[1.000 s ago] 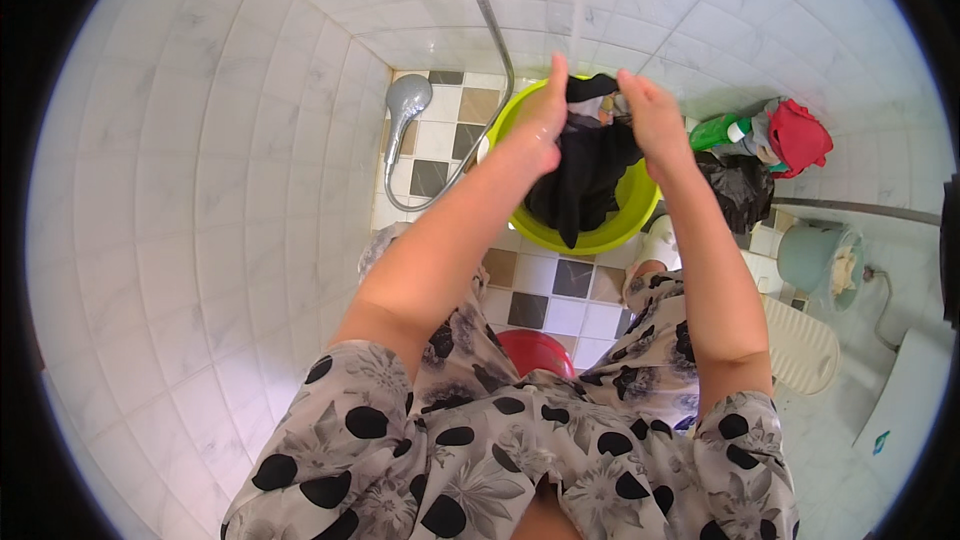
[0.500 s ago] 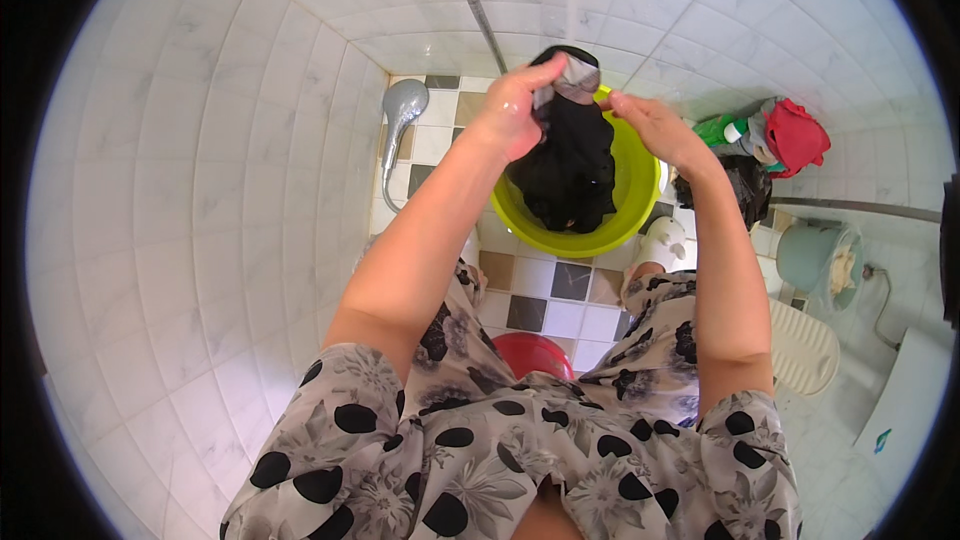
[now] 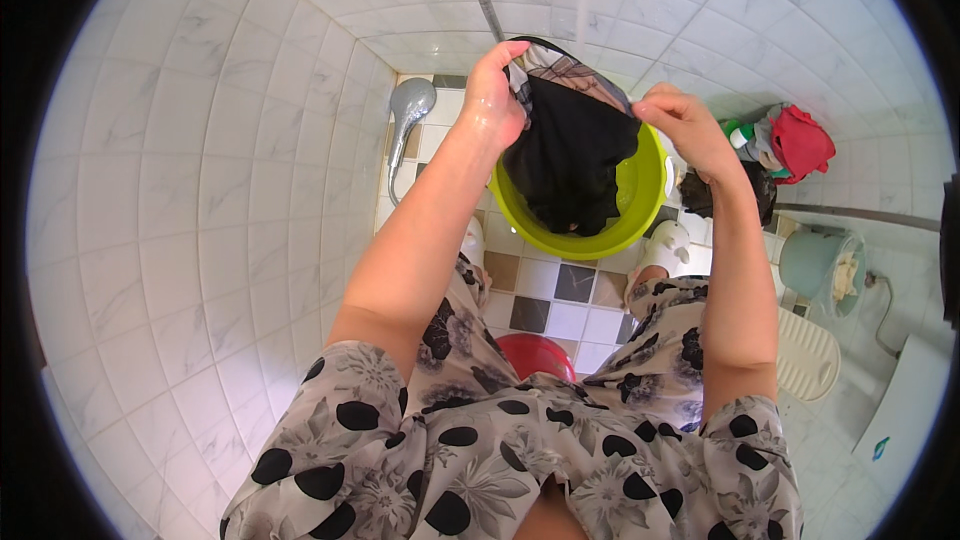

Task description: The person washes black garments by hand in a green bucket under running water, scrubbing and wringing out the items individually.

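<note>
A wet-looking black garment with a grey patterned inner band hangs stretched between my two hands, its lower part down inside a lime-green basin. My left hand is closed on the garment's upper left edge, thumb over the band. My right hand pinches the upper right corner between thumb and fingers. Some water shows in the basin to the right of the cloth. Just what kind of garment it is, I cannot tell.
A shower head with its hose lies on the checkered tile floor at left. To the right are a red cloth on a pile, a black plastic bag and a bluish-green bin. A red stool or basin sits between my legs.
The garment was bunched up near my left hand; now its top edge is spread wide. My right hand has moved right and pulled its corner out. My left hand has shifted slightly left.
</note>
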A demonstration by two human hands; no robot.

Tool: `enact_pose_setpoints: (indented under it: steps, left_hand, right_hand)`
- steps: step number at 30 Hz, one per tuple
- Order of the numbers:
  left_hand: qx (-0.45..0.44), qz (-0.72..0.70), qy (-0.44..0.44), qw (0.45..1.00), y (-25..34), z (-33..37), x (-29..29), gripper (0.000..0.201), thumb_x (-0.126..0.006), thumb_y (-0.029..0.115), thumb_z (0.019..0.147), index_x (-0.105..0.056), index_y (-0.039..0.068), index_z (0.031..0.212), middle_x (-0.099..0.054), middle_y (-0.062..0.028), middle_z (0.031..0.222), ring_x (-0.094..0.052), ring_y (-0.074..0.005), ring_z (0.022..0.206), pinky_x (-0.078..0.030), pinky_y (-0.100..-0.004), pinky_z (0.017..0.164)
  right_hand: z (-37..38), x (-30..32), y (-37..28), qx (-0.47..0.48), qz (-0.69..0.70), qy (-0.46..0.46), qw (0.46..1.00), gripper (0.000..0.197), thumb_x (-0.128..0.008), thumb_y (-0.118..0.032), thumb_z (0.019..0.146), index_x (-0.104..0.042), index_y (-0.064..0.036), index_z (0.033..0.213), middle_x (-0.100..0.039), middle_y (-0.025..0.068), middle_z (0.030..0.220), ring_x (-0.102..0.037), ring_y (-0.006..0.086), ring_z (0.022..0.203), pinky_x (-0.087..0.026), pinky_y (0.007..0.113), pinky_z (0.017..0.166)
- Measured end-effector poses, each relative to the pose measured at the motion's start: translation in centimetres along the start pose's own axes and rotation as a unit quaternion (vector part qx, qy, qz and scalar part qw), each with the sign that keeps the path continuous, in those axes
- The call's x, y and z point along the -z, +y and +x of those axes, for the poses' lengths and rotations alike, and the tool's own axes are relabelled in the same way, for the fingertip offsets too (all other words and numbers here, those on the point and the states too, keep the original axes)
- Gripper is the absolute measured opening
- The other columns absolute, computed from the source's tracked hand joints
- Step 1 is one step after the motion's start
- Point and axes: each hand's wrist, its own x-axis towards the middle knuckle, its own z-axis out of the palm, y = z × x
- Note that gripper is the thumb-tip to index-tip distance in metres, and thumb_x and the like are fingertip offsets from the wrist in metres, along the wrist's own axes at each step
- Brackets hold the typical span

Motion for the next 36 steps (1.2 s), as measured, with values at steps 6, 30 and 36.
enact_pose_setpoints:
  steps: [6, 30, 36]
  left_hand:
    - [0.055, 0.017, 0.040, 0.998, -1.1, 0.3, -0.5, 0.030, -0.055, 0.027, 0.078, -0.061, 0.003, 0.096, -0.064, -0.0133, 0.102, -0.058, -0.0302, 0.095, -0.041, -0.0441, 0.091]
    - [0.074, 0.212, 0.013, 0.974, -7.5, -1.0, -1.8, 0.040, -0.054, 0.045, 0.090, -0.060, 0.006, 0.097, -0.062, -0.0053, 0.092, -0.058, -0.0135, 0.082, -0.047, -0.0281, 0.073]
    - [0.035, 0.436, -0.144, 0.888, -3.8, -0.2, -0.5, 0.034, -0.068, 0.027, 0.081, -0.062, 0.002, 0.103, -0.064, -0.0061, 0.091, -0.060, -0.0129, 0.082, -0.048, -0.0262, 0.074]
  right_hand:
    - [0.8, -0.6, 2.7, -0.024, 0.146, 0.140, 0.979, 0.028, -0.055, -0.023, 0.091, -0.055, -0.0008, 0.075, -0.045, -0.0021, 0.069, -0.040, 0.0069, 0.067, -0.037, 0.023, 0.063]
    - [4.3, -7.1, 3.4, -0.038, 0.021, 0.299, 0.953, 0.040, -0.052, -0.032, 0.092, -0.055, -0.0012, 0.066, -0.049, 0.0111, 0.055, -0.043, 0.0186, 0.053, -0.039, 0.035, 0.055]
    - [3.7, -4.1, 1.2, -0.072, 0.181, 0.248, 0.949, 0.038, -0.053, -0.033, 0.092, -0.057, -0.0013, 0.071, -0.045, -0.0034, 0.062, -0.034, 0.0088, 0.059, -0.032, 0.024, 0.054]
